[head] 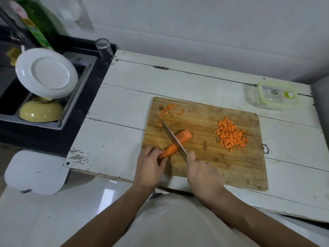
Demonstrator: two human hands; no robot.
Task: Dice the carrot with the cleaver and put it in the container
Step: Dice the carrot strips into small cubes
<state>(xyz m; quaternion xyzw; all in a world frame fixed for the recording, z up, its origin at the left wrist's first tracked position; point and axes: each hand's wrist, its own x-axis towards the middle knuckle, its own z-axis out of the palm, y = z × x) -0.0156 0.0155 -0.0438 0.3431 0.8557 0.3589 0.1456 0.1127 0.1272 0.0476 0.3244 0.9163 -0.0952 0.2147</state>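
Head view, carrot point(178, 142): lies on cutting board point(231, 168), cleaver point(173, 139) across its middle.
Left hand point(149, 164): grips the thin end.
Right hand point(203, 173): clasps the handle.
Advice: tuck fingertips back, cut straight down.
Container point(277, 95): beyond board, dice pile point(230, 134) waiting.

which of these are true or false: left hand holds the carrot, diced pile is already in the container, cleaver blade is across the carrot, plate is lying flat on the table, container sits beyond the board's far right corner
1. The left hand holds the carrot. True: it grips the near end.
2. The diced carrot pile is in the container. False: it lies on the cutting board, right side.
3. The cleaver, held by the right hand, crosses the carrot. True.
4. The white plate lies flat on the table. False: it leans tilted in the sink rack, above a yellow bowl.
5. The container sits beyond the board's far right corner. True, apart from the board.
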